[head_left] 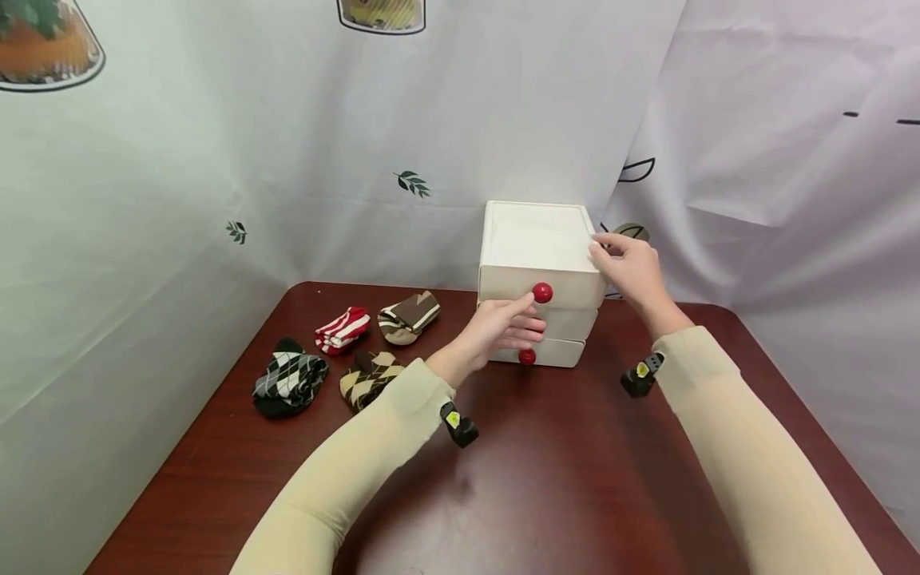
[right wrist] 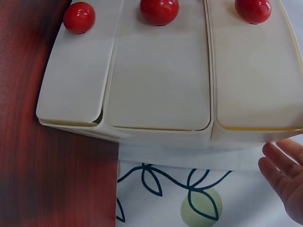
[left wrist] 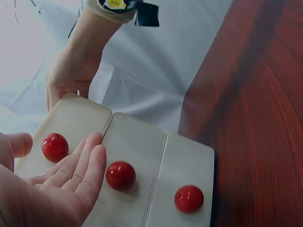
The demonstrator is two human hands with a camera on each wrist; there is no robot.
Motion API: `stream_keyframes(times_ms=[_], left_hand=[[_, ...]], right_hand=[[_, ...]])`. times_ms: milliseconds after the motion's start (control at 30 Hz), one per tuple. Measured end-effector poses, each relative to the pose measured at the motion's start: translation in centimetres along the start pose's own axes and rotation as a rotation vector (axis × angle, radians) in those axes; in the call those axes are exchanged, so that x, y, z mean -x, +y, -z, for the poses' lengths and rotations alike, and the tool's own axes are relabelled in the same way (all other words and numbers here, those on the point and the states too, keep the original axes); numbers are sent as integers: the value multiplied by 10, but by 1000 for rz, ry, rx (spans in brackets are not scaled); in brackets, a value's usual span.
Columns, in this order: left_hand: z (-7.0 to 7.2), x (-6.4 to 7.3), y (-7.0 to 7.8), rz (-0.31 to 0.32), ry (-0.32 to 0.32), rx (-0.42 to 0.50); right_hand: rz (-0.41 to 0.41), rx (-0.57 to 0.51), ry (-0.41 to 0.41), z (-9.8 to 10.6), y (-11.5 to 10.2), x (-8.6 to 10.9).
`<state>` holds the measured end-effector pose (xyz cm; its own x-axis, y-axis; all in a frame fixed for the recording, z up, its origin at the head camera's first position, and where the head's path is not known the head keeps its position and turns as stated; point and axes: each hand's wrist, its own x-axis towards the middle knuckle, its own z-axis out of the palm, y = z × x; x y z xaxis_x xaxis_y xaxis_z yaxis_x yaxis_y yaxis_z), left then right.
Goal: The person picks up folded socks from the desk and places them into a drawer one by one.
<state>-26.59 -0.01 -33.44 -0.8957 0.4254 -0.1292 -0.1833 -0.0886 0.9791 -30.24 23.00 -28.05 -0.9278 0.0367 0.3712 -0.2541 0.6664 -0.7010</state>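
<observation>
A: Doing what at this point?
B: By the look of it, steadying the white drawer unit (head_left: 539,231) with the right hand (head_left: 636,267) and holding the left hand (head_left: 499,327) ready at the top red knob (head_left: 542,292).
A: Gripping the knob yet?
B: Apparently not. Loose left fingers, stretched out below the knob before the middle drawer (head_left: 571,323); thumb just left of it. Can't tell about contact there.
A: And on the right?
B: Resting relaxed fingers at the right edge of the unit's top, clasping nothing.
A: Needing what next?
B: Probably pinching the knob, then pulling straight toward the near side.
A: And the folded socks (head_left: 343,330)?
B: Lying farther left on the table (head_left: 546,495), well apart from the fingers.
</observation>
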Motion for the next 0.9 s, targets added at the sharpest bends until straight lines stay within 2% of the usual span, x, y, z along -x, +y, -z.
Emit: stream_keyframes(times_ms=[267, 600, 767, 900], left_hand=[[-8, -9, -1, 26, 17, 77], [-22, -23, -1, 48, 44, 283], [-26, -25, 1, 43, 46, 326], [-29, -25, 1, 32, 78, 348]], right_hand=[[-33, 14, -25, 0, 1, -9], [-48, -16, -47, 0, 7, -12], [-37, -29, -55, 0, 9, -13], [-36, -39, -68, 2, 10, -14]])
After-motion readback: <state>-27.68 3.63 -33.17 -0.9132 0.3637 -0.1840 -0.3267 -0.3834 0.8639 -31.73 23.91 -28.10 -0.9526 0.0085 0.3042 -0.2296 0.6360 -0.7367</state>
